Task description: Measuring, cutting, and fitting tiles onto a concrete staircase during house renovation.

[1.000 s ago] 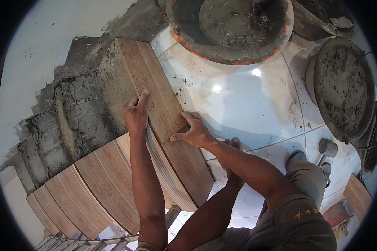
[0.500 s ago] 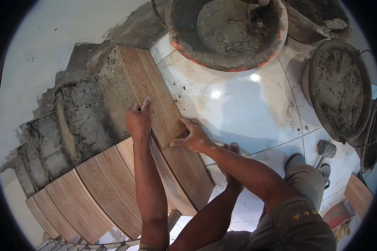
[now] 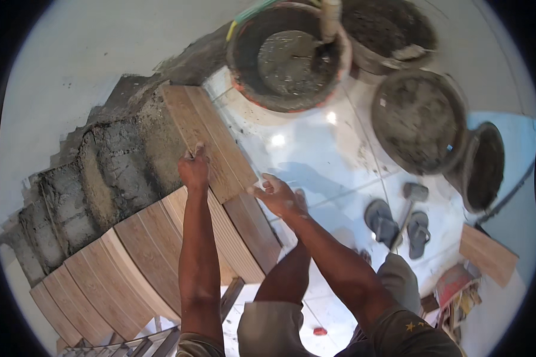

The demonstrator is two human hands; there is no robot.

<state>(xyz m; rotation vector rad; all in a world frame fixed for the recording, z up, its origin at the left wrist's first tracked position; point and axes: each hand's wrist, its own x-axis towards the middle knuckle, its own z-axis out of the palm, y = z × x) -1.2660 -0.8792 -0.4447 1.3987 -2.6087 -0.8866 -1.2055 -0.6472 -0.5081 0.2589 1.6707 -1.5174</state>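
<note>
My left hand [image 3: 194, 166] pinches the left edge of a long wood-look tile [image 3: 217, 134] at the top of the staircase. My right hand [image 3: 278, 197] is beside that tile's lower right corner, fingers curved and apart; contact with the corner is unclear. A second tile [image 3: 250, 229] lies below, in line with it. Left of these, rough grey mortar [image 3: 116, 163] coats the bare upper part of the steps, while wood-look treads [image 3: 95, 273] cover their lower part.
Mortar-smeared tubs [image 3: 417, 122] and a bucket with a handled tool [image 3: 289, 65] stand on white floor tiles [image 3: 304, 140]. At right are a rubber mallet [image 3: 415, 191], sandals [image 3: 379, 220], a loose plank tile [image 3: 488, 253] and a red container [image 3: 452, 285]. Metal rails [image 3: 131, 348] edge the lower left.
The view has shifted, showing more floor at right, with both sandals visible. My right hand has lifted its spread fingers partly off the tile corner; my left hand still grips the edge.
</note>
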